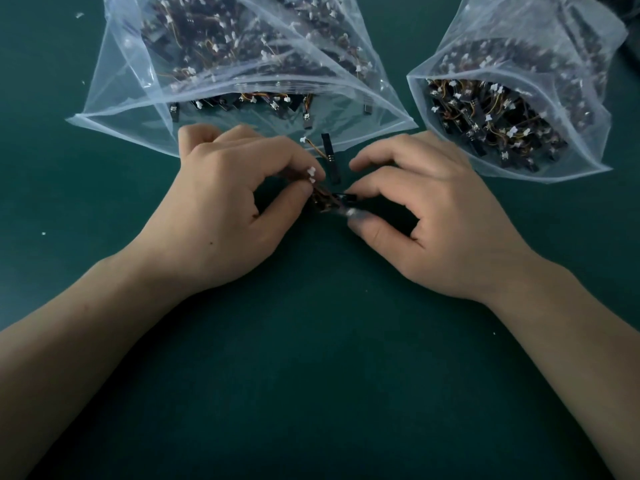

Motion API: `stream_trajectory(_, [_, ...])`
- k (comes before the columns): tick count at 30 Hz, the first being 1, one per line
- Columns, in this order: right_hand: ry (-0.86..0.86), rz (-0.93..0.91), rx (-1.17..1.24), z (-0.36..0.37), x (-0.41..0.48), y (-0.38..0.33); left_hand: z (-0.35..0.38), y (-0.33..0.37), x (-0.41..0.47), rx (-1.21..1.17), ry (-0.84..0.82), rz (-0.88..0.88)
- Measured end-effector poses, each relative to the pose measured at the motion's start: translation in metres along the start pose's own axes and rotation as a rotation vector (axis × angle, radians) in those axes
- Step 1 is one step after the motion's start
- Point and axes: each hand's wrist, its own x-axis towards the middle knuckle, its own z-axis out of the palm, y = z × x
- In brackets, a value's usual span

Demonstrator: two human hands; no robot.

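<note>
Left hand pinching a bundle of wired connectors, right hand pinching its black end; open plastic bags behind

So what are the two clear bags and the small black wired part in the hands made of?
Two clear bags: thin glossy plastic film, see-through and creased. Small black wired part: seemingly matte black plastic body with thin insulated wires and white plug; blurred, so unsure.

Two bags of wired parts lie on the surface, the larger bag left, the smaller bag right; one loose part lies before the larger bag's mouth, between the hands
</note>
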Motion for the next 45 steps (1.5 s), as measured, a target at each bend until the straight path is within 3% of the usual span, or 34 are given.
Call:
stream_trajectory(23, [-0.04,-0.126,0.032,0.001,-0.003,0.001,-0.014,0.008,0.003,-0.136,-0.174,-0.001])
stream_trajectory(26, [-0.019,-0.097,0.032,0.001,-0.003,0.002,-0.017,0.008,0.003,-0.146,-0.184,-0.023])
stream_trajectory(32, [0.035,0.042,0.053,-0.001,-0.004,-0.001,-0.008,0.007,0.001,0.053,-0.157,-0.039])
stream_trajectory(41, [0.089,0.236,0.039,-0.001,-0.003,-0.006,-0.003,0.004,-0.001,0.046,-0.092,-0.031])
stream_trajectory(45, [0.177,0.217,-0.143,-0.009,-0.002,-0.005,-0.002,0.004,-0.001,0.045,0.02,0.016])
